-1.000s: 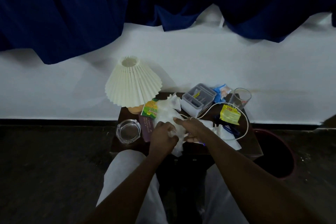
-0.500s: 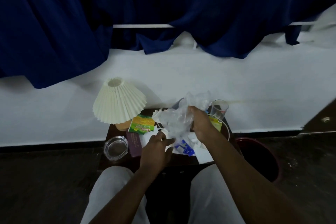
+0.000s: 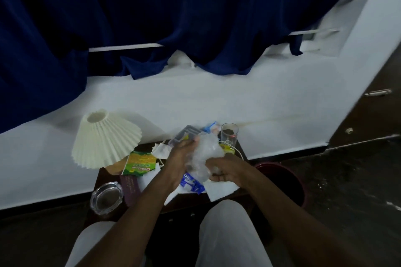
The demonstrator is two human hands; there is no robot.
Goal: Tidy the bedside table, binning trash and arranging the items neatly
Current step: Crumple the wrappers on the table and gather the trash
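Mid binning step: scrunching a crumpled clear plastic bag [image 3: 204, 154] at frame centre, above the dark wooden bedside table [image 3: 104, 180], fingers of left hand [image 3: 180, 158] and right hand [image 3: 225, 171] curled round it. Next, likely: dropping it into the dark red round bin [image 3: 282, 178], right of centre.

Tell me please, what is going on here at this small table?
A person sits at the bedside table and scrunches a clear plastic bag between the left hand and the right hand, above the clutter. A dark red bin stands on the floor to the table's right. A lamp, a green packet, a glass ashtray, a drinking glass and white papers are on the table, not yet sorted.
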